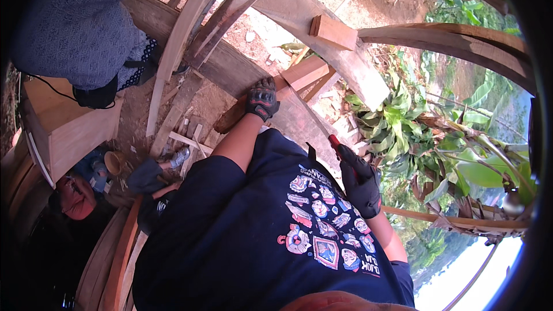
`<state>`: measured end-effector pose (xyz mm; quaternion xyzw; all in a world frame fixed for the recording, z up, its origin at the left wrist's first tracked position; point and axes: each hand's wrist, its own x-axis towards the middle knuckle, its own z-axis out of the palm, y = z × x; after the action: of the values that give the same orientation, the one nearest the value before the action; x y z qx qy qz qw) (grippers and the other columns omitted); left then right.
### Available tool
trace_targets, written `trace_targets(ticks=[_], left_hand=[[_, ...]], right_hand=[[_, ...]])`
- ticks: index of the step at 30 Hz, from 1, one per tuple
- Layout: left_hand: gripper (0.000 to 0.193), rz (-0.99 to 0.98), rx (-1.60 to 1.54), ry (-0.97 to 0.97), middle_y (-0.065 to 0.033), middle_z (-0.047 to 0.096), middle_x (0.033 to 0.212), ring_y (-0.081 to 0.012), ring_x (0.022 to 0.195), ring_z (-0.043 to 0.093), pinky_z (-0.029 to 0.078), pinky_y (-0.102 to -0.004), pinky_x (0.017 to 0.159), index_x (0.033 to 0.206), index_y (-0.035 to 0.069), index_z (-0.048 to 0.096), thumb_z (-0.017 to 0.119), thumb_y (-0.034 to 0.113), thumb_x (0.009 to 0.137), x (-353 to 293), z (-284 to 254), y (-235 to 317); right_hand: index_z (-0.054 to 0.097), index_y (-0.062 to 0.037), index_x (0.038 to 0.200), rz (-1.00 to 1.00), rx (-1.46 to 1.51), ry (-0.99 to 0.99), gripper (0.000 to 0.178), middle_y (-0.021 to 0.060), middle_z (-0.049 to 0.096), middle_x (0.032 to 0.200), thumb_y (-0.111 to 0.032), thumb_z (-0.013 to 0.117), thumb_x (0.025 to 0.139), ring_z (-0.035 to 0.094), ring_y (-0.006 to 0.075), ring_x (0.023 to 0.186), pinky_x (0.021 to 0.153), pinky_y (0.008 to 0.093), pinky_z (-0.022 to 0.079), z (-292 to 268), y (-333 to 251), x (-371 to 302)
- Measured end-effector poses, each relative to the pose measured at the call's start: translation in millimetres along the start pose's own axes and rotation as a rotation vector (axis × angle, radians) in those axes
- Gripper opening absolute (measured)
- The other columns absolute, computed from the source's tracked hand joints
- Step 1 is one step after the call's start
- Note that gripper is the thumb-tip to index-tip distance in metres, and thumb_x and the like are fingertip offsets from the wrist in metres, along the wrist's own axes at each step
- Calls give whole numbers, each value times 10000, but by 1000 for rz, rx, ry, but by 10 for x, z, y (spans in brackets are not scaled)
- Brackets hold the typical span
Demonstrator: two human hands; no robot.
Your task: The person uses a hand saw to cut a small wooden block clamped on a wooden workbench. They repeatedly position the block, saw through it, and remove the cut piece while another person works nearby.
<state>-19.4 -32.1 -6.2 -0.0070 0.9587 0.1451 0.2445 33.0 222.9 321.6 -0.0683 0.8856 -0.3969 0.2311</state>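
A squared wooden beam (308, 71) lies slantwise across a wide plank (233, 72). My left hand (263, 99), in a black glove, is pressed on the beam with its fingers curled over it. Also gloved in black, my right hand (360, 179) is closed round the red handle of a handsaw (311, 113). Its long narrow blade runs away from me, and the far end rests across the beam, just right of my left hand. The blade's teeth are too small to make out.
A short wood block (334, 32) sits on another plank beyond the beam. Curved boards (449, 40) reach to the right, above leafy plants (391, 126). At the left are a person in grey-blue clothing (86, 23), a wooden box (80, 132) and a person in red (78, 197).
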Motion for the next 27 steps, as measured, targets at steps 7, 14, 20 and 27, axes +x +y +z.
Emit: trace_targets(ticks=[7,14,20,27], left_hand=[[807,31,18,101,-247,639,1460,-356,1289,668,558,-478,1035,1501,-15,549,794,390,847,-65,244,-54],[400,62,-49,101,-138,773,1104,-333,1026,757,593,-501,879,1129,116,777,796,397,845,-19,30,-88],[568,112,9,372,-169,747,1167,-346,1058,747,596,-495,872,1276,50,681,803,389,838,50,240,-74],[867,-11,11,54,-205,638,1475,-339,1262,695,577,-485,1001,1557,0,500,776,448,868,38,125,-100]], right_hand=[[711,-99,1397,-227,-97,-37,376,189,785,1234,-126,608,1036,771,396,1063,885,459,618,874,363,1529],[738,-79,1192,-203,-300,-61,310,232,773,1067,-274,566,1024,742,449,986,863,538,576,1850,748,2875],[693,-117,1378,-274,-259,36,366,220,784,1124,-254,528,1081,762,449,988,844,520,598,1596,761,2127],[671,-54,1457,6,-30,-44,381,155,746,1394,-67,593,1084,732,278,1259,1056,380,571,168,-180,439]])
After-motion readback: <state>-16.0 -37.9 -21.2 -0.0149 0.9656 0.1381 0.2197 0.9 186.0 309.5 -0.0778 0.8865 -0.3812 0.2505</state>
